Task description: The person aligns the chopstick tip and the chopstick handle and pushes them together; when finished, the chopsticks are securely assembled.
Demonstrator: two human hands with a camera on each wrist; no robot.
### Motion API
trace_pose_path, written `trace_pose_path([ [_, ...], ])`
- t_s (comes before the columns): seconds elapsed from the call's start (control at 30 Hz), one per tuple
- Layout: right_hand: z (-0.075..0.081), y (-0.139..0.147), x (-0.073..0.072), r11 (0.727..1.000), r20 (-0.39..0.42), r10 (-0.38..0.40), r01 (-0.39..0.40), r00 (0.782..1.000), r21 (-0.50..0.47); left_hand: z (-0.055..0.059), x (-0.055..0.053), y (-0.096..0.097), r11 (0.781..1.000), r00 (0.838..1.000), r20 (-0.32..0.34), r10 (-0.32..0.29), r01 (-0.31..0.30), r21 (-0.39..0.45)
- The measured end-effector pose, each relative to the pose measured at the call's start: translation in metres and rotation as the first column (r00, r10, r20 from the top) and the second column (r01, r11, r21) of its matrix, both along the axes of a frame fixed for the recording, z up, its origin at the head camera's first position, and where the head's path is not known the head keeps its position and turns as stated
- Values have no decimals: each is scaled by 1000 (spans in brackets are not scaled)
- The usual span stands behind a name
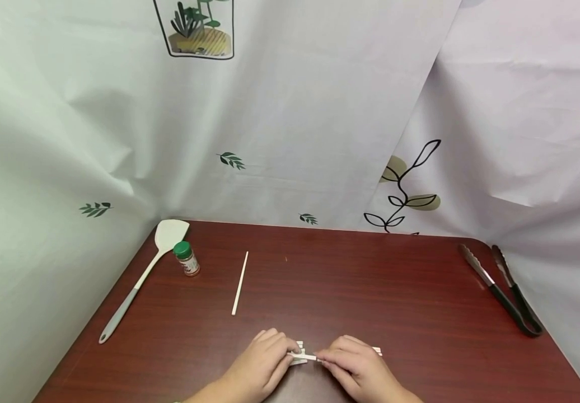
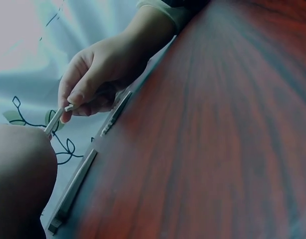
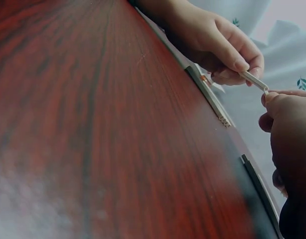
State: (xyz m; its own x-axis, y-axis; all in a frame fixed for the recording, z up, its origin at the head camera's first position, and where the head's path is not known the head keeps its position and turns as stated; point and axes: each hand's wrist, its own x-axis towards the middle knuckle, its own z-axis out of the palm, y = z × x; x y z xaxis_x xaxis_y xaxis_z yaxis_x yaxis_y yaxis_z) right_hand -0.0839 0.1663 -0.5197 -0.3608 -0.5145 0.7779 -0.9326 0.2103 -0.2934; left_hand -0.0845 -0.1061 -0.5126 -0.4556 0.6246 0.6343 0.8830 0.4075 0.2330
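Observation:
My left hand point(image 1: 265, 364) pinches a short white stick piece point(image 1: 304, 356) between thumb and fingers, just above the front of the table. Facing it, my right hand point(image 1: 358, 366) pinches the end of a small white piece point(image 2: 69, 107), most of which its fingers hide. The two pieces meet or nearly meet end to end; whether they are joined I cannot tell. Under my left hand lie several short white stick pieces point(image 1: 299, 362), partly covered. More short pieces point(image 1: 378, 351) show on the table past my right hand's knuckles.
A long thin white stick point(image 1: 240, 283) lies left of centre. Farther left are a green-capped spice jar point(image 1: 187, 259) and a white spatula with a grey handle point(image 1: 143, 278). Black-handled tongs point(image 1: 509, 294) rest at the right edge. A patterned white cloth point(image 1: 290, 140) hangs around the table.

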Motion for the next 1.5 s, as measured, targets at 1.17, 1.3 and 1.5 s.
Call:
trace_pose_path([
  [1.17,-1,0,3,999,61,33,-31,998,-38,0,3,1,997,998,-60,-4,-1,-83],
  [1.3,-1,-1,4,999,75,33,-30,997,-41,1,4,1,996,999,-37,12,-15,-83],
  [1.5,-2,-2,5,999,99,34,-31,995,-37,1,5,0,997,999,-48,20,-24,-77],
])
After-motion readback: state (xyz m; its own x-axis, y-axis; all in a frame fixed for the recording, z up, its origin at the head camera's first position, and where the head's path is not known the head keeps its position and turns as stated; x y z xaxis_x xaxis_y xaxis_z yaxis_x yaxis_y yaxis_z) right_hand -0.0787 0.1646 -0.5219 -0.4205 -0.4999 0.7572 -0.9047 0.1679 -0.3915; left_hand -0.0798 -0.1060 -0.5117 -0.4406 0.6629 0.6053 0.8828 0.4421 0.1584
